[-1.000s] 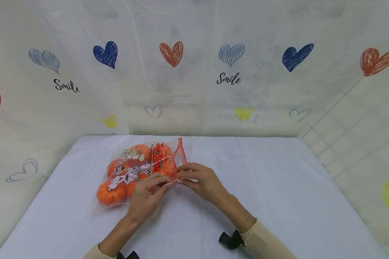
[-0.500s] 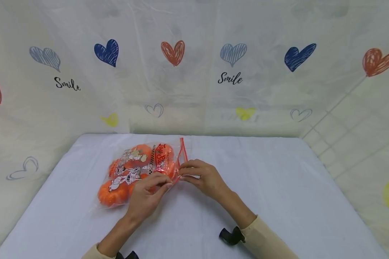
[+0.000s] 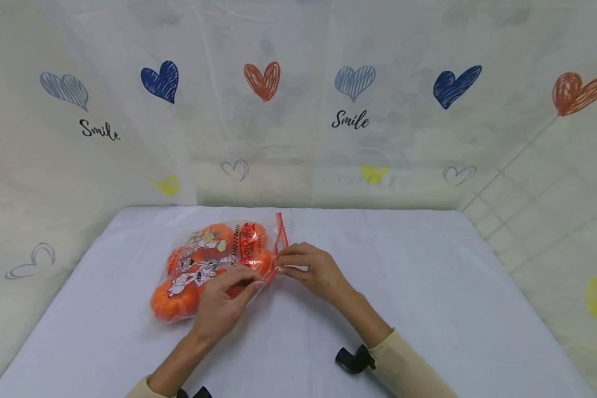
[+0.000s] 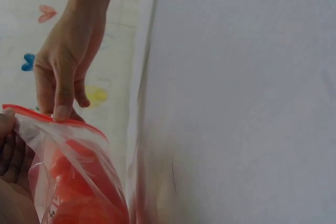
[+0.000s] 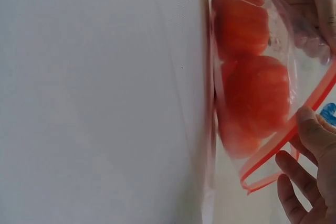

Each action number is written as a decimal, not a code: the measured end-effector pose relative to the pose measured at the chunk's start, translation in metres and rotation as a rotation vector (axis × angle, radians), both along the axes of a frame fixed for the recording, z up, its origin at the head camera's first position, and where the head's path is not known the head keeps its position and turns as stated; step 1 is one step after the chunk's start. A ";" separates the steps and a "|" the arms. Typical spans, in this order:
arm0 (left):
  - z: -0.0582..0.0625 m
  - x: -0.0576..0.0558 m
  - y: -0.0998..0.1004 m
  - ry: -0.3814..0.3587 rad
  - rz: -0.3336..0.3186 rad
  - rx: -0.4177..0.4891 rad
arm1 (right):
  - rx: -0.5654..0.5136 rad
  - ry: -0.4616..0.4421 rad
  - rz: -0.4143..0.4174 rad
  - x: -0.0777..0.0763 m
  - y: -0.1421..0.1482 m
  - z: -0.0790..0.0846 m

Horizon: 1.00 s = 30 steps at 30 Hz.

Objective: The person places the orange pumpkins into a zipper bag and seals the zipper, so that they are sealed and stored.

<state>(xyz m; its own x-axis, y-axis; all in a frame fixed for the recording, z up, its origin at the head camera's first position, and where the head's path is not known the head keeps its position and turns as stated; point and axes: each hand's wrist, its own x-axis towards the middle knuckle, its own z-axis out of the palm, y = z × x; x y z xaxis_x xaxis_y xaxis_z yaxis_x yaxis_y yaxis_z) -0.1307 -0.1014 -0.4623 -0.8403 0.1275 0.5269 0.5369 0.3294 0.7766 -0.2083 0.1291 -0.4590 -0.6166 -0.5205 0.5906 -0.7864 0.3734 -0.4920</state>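
Observation:
A clear zip bag (image 3: 214, 251), printed with cartoon figures and red lettering, lies on the table left of the middle. Several round orange, pumpkin-like things (image 3: 169, 303) fill it. Its red zip strip (image 3: 281, 232) faces right, and the far part of the mouth gapes in the right wrist view. My left hand (image 3: 223, 303) pinches the near end of that strip between thumb and finger. Slightly farther along, my right hand (image 3: 317, 275) pinches the strip too, its thumb (image 5: 311, 124) lying on the red edge in the right wrist view.
A white cloth covers the table (image 3: 403, 276), stretching right of the bag. Behind it hangs a pale curtain (image 3: 298, 138) with hearts and "Smile" lettering. Black wrist cameras (image 3: 355, 359) sit by the beige sleeves (image 3: 410, 367).
My right hand has shifted slightly up and away from my left hand along the red strip, widening the gap between them. The left hand stays almost in place.

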 end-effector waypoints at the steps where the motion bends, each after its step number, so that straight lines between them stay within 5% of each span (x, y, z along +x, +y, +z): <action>1: 0.000 0.000 0.000 -0.006 0.001 0.006 | -0.007 -0.015 -0.003 0.000 0.000 0.000; 6: 0.002 -0.001 0.005 -0.026 -0.003 -0.025 | -0.043 -0.102 -0.035 0.002 -0.001 0.002; 14: 0.004 -0.005 0.017 0.061 0.037 -0.064 | -0.072 -0.145 -0.022 0.005 -0.002 0.003; 30: 0.002 -0.008 0.016 0.075 0.176 -0.107 | -0.062 -0.236 -0.030 0.009 -0.005 0.001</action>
